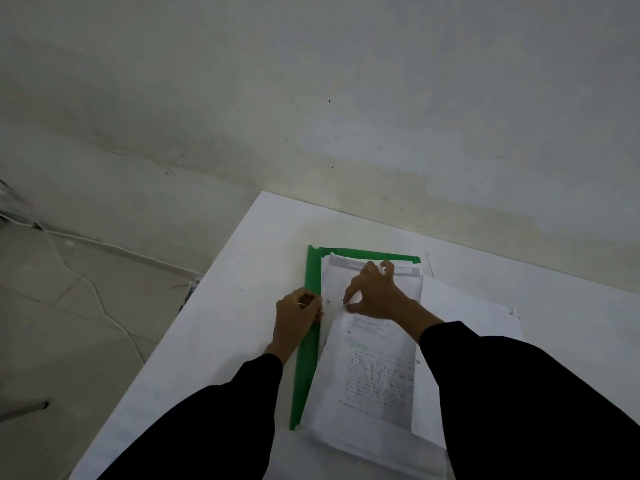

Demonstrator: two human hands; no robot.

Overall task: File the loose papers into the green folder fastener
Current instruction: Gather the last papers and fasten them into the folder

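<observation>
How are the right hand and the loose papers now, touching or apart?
Touching. The head view shows fingertips of the right hand resting directly on the loose papers, with no gap.

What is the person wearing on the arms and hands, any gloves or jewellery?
Long, loose black sleeves cover both arms: left sleeve and right sleeve end at the wrists. The left hand and right hand are ungloved. A thin pale band shows on a left finger, perhaps a ring; too blurred to confirm.
</observation>
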